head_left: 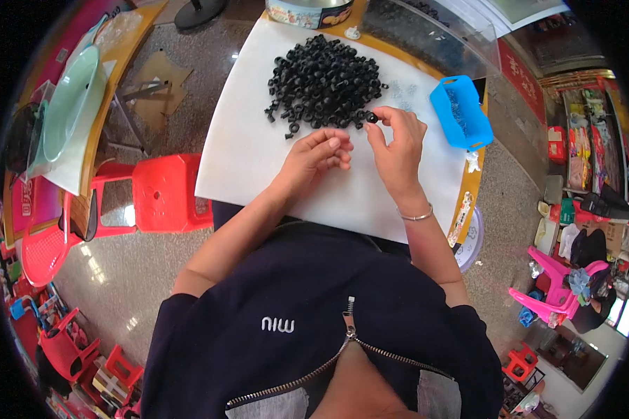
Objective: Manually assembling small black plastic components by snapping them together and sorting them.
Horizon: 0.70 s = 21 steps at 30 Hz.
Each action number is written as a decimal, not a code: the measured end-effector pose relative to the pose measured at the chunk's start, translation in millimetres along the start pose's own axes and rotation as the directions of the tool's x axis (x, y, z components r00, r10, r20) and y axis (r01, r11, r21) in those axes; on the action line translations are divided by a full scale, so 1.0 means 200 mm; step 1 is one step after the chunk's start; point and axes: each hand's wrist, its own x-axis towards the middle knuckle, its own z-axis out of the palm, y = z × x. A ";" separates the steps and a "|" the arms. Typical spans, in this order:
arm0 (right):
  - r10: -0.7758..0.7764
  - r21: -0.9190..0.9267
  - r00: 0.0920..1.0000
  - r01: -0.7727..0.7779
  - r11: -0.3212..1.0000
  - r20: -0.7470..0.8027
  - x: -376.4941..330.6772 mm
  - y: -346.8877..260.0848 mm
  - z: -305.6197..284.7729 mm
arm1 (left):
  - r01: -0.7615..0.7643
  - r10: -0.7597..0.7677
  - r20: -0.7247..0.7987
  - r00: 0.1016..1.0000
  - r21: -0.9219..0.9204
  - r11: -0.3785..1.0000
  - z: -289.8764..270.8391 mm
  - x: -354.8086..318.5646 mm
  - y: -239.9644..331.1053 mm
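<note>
A heap of small black ring-like parts lies on the white tabletop. At the heap's right edge my right hand pinches one small black part between thumb and forefinger. Just in front of the heap is my left hand, palm turned inward. Its fingers are curled and the thumb presses against them; what they hold, if anything, is hidden. To the right of the hands sits a blue plastic basket with tiny pieces inside, too small to make out.
Small pale bits are scattered between heap and basket. A round tin and a clear plastic bin stand at the table's far side. Left of the table is a red stool. A green basin rests on another table.
</note>
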 end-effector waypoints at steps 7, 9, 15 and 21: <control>-0.075 0.018 0.997 0.075 0.997 -0.007 -0.10 -0.19 0.08 | -0.047 0.045 -0.029 0.999 -0.074 0.996 -0.04 0.02 -0.02; -0.070 0.029 0.997 0.071 0.997 -0.016 -0.11 -0.21 0.10 | -0.045 0.040 -0.043 0.998 -0.115 0.992 -0.05 0.01 -0.01; 0.011 0.109 1.000 -0.011 0.994 0.001 -0.17 -0.19 0.02 | -0.049 0.067 0.069 0.995 -0.227 0.973 -0.09 0.01 -0.01; 0.245 -0.007 0.968 -0.246 0.969 -0.051 -0.32 0.07 -0.14 | -0.024 0.029 0.025 0.999 -0.179 0.983 -0.08 0.00 0.00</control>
